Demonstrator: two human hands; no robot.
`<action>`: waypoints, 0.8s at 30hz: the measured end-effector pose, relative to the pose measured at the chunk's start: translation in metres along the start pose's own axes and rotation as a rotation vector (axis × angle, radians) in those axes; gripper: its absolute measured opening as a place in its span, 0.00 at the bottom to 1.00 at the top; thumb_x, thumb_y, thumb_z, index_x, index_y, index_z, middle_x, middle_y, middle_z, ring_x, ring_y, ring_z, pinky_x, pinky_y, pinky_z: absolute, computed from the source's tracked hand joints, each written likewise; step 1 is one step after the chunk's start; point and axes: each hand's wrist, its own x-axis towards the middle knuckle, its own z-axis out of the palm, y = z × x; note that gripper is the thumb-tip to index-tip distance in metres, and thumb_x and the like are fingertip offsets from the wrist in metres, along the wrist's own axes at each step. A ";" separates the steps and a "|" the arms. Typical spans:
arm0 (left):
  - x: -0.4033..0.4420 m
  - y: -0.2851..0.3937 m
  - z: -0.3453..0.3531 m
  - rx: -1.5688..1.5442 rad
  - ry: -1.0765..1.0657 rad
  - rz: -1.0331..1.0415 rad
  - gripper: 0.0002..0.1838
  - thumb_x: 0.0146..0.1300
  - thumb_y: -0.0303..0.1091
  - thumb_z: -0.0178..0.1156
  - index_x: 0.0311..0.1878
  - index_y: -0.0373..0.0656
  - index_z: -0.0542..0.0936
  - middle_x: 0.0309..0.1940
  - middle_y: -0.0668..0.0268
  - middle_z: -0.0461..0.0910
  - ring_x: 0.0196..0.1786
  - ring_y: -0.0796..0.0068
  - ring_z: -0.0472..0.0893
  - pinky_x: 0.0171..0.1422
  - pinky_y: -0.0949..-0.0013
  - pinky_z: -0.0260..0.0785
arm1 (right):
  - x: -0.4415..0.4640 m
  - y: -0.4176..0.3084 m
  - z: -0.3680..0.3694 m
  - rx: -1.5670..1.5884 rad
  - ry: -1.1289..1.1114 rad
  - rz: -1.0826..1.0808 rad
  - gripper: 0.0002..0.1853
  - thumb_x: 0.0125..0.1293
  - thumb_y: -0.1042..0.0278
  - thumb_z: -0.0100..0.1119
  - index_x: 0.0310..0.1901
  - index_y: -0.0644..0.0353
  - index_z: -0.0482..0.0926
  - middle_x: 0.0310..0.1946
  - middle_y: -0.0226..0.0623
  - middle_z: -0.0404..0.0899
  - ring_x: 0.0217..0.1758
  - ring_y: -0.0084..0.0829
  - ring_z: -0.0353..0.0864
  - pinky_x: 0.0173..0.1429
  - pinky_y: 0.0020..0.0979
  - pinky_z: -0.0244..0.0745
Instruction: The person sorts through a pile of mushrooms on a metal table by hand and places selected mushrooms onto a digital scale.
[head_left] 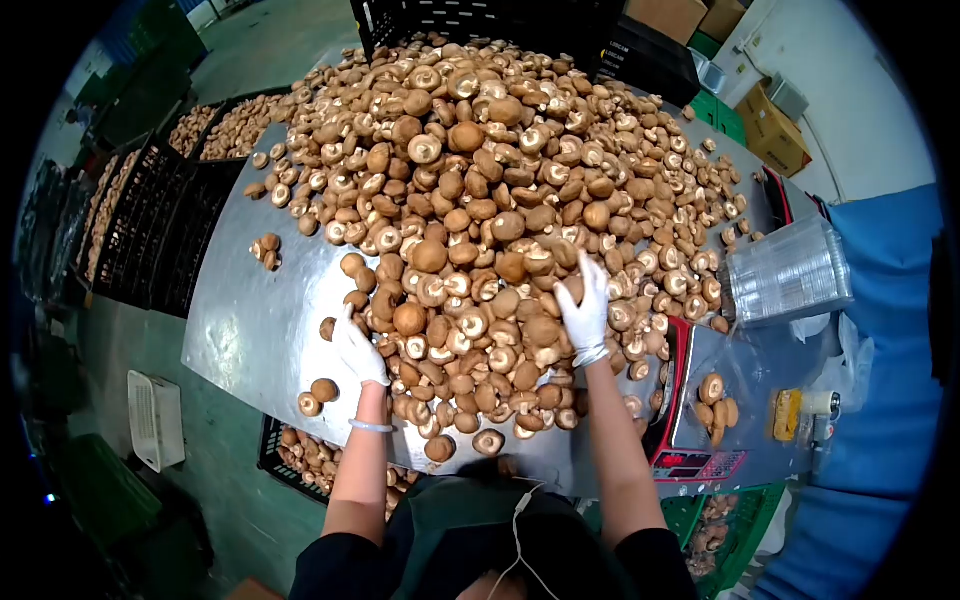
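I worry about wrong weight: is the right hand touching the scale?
Apart: the head view shows mushrooms in the gap between the right hand and the scale.

Thin, smooth-looking white gloves [592,325] cover my left hand [358,345] and right hand [584,305] at centre frame, against mostly matt, smooth-capped mushrooms [465,136]. My metal table [235,315] gleams at left. Clear, glossy plastic containers [788,272] shine at right, near matt blue cloth [890,290]; a cardboard box [773,130] sits upper right, hard plastic crates [135,235] left.
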 end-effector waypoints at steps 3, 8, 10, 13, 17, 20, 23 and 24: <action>0.001 -0.003 0.000 0.006 0.006 0.026 0.19 0.70 0.34 0.39 0.52 0.32 0.76 0.52 0.52 0.76 0.58 0.56 0.72 0.66 0.61 0.58 | -0.015 0.002 -0.001 0.081 -0.035 0.053 0.33 0.59 0.57 0.62 0.64 0.60 0.64 0.57 0.48 0.66 0.61 0.48 0.64 0.67 0.42 0.57; 0.004 0.009 -0.014 -0.081 -0.109 -0.073 0.17 0.68 0.34 0.47 0.55 0.36 0.74 0.52 0.54 0.76 0.59 0.57 0.70 0.67 0.62 0.57 | -0.018 -0.040 -0.054 -0.122 -0.021 -0.058 0.29 0.59 0.61 0.62 0.60 0.62 0.68 0.56 0.51 0.69 0.61 0.49 0.65 0.65 0.40 0.61; 0.004 0.017 -0.030 0.025 -0.093 0.091 0.16 0.63 0.31 0.55 0.53 0.37 0.75 0.50 0.55 0.77 0.55 0.57 0.74 0.62 0.62 0.63 | -0.042 -0.051 -0.066 0.029 -0.101 0.008 0.22 0.58 0.64 0.62 0.54 0.61 0.74 0.50 0.47 0.75 0.53 0.44 0.74 0.57 0.38 0.69; -0.003 0.055 -0.043 -0.016 -0.134 0.198 0.12 0.58 0.27 0.60 0.46 0.40 0.79 0.44 0.58 0.80 0.50 0.61 0.77 0.56 0.64 0.67 | -0.084 -0.070 -0.054 0.083 -0.333 -0.106 0.18 0.56 0.65 0.62 0.49 0.59 0.77 0.46 0.41 0.78 0.42 0.39 0.80 0.45 0.35 0.75; -0.006 0.078 -0.024 0.301 -0.466 0.474 0.18 0.56 0.35 0.62 0.51 0.47 0.78 0.51 0.61 0.76 0.50 0.58 0.74 0.55 0.60 0.68 | -0.118 -0.076 -0.020 -0.231 -0.403 -0.138 0.23 0.57 0.63 0.61 0.54 0.58 0.73 0.54 0.41 0.72 0.47 0.43 0.78 0.50 0.37 0.75; -0.007 0.075 -0.006 0.503 -0.576 0.499 0.25 0.54 0.38 0.63 0.57 0.51 0.74 0.57 0.62 0.71 0.52 0.57 0.71 0.57 0.59 0.67 | -0.119 -0.059 -0.014 -0.053 -0.353 -0.113 0.23 0.57 0.66 0.59 0.56 0.59 0.72 0.55 0.41 0.71 0.52 0.41 0.76 0.55 0.34 0.73; 0.001 0.074 -0.002 0.359 -0.628 0.401 0.25 0.52 0.37 0.64 0.56 0.51 0.75 0.52 0.61 0.73 0.53 0.57 0.71 0.58 0.59 0.66 | -0.116 -0.060 -0.023 0.407 -0.360 0.151 0.24 0.59 0.69 0.56 0.59 0.59 0.70 0.56 0.39 0.71 0.57 0.36 0.72 0.58 0.32 0.70; 0.003 0.076 -0.001 0.378 -0.643 0.385 0.24 0.51 0.36 0.65 0.55 0.49 0.75 0.51 0.61 0.73 0.52 0.56 0.71 0.58 0.60 0.66 | -0.114 -0.064 -0.029 0.740 -0.391 0.420 0.24 0.61 0.71 0.54 0.60 0.59 0.70 0.57 0.37 0.71 0.60 0.32 0.70 0.59 0.31 0.69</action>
